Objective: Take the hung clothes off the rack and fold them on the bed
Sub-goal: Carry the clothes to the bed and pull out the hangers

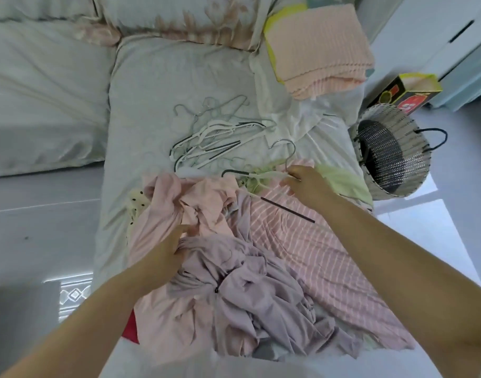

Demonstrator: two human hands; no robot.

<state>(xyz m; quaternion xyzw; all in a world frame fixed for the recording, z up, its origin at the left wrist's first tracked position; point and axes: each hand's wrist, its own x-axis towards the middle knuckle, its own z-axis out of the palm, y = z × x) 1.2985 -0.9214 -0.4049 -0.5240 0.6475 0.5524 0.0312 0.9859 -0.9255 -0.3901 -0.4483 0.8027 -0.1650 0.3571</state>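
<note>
Clothes [247, 268] lie in a loose heap on the near end of the bed [152, 91], not yet folded — pink, mauve and striped pieces tangled over each other. The right hand [304, 186] pinches a pale hanger [263, 175] just below its metal hook, at the far edge of the heap. I judge it is drawing the hanger out of a garment, but which one I cannot tell. The left hand [171, 249] rests on the pink cloth [162, 214], probably to keep the heap down against that pull. Its fingers are partly sunk in the folds, so I cannot tell if it grips or only presses. Empty hangers [220, 140] are gathered just beyond the heap, in the middle of the bed, so the freed one has a natural place there. Open sheet for folding lies to the left of them. On the right the heap reaches the edge of the bed, with a basket [392, 156] on the floor near it — a hard pull could drag cloth over.
</note>
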